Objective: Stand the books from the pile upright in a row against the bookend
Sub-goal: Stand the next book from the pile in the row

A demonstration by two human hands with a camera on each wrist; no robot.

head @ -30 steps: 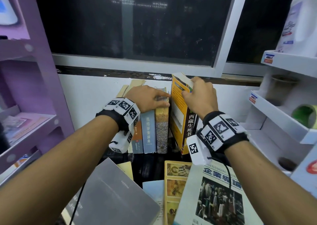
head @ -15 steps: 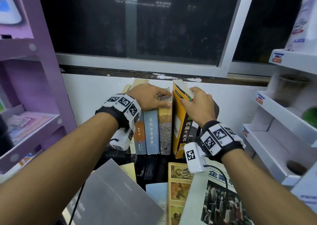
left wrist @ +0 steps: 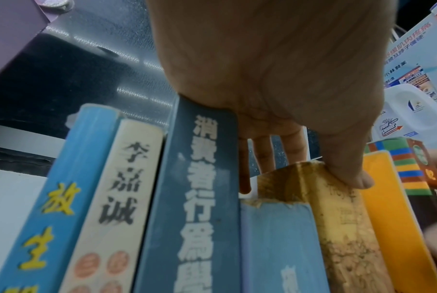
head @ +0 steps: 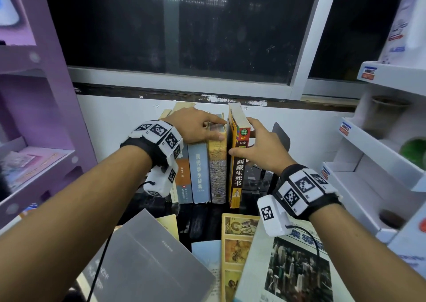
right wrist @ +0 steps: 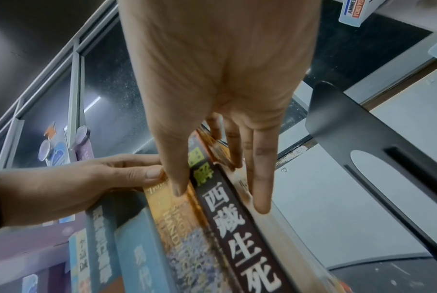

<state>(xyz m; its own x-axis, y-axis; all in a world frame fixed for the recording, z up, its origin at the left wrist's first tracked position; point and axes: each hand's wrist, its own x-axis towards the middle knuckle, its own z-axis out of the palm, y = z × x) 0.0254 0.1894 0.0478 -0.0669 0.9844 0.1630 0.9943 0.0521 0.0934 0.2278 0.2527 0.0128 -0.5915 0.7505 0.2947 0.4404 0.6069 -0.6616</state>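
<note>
Since the earlier frame, the orange book (head: 237, 163) has come upright against the row, and the right hand (head: 260, 149) has slid from its top to its spine. Left to right along the desk's (head: 202, 218) back edge: purple shelf (head: 46, 94); left hand (head: 196, 129) laid over the row of standing books (head: 200, 175), thumb and fingers gripping their tops; orange book pinched by right thumb and fingers; black bookend (head: 282, 138) just beside, apart from it; white shelves (head: 380, 163). Unsorted pile (head: 242, 244) lies at the near edge.
</note>
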